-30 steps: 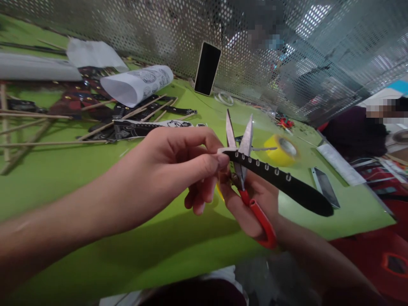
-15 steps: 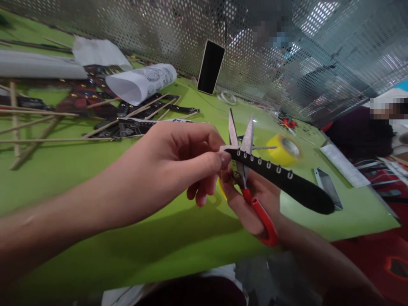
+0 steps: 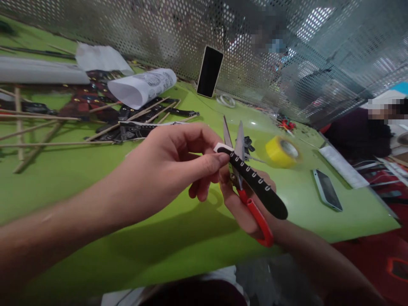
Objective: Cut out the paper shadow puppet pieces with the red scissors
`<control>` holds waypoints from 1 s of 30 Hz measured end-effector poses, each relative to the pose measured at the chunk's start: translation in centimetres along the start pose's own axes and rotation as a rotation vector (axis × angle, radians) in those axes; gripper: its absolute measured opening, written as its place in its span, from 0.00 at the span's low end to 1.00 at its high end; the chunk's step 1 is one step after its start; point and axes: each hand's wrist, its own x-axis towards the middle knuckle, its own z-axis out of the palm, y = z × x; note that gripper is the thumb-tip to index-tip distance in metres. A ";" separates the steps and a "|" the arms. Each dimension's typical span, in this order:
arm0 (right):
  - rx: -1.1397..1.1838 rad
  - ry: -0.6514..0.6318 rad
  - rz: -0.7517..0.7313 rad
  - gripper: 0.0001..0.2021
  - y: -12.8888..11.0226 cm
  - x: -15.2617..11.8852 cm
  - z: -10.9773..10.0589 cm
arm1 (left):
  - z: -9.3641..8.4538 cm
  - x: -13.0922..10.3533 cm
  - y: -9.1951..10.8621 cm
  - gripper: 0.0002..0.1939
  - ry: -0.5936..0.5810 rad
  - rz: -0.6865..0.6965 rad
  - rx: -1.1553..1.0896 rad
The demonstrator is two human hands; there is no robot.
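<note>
Between the thumb and fingers of my left hand (image 3: pixel 188 163) is the white-edged upper end of a black strip (image 3: pixel 255 180). A row of small pale U-shaped marks runs along the strip, which slants down to the right. My right hand (image 3: pixel 245 204) is closed on red-handled scissors (image 3: pixel 240 146), their blades apart and pointing up. The strip crosses in front of the scissors and partly hides them and my right hand.
Wooden sticks (image 3: pixel 51 143), cut black pieces and a rolled printed paper (image 3: pixel 143 87) lie left on the green table (image 3: pixel 153 246). A dark-screened phone (image 3: pixel 209 71) stands behind. Yellow tape (image 3: pixel 282 152) and another phone (image 3: pixel 327 190) are right. A person is beyond the table.
The black strip's free end has swung down and to the left. The scissors, still spread, have shifted slightly left and down with my right hand. My left hand keeps its pinch.
</note>
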 end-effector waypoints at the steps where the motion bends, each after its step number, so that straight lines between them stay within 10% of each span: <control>1: 0.016 0.033 -0.025 0.15 -0.2 0.1 0.0 | 0.0 0.0 0.0 0.09 0.000 -0.001 -0.003; 30: -0.128 -0.094 -0.161 0.12 -0.9 1.6 -1.9 | -1.4 0.4 0.6 0.07 -0.023 -0.076 0.148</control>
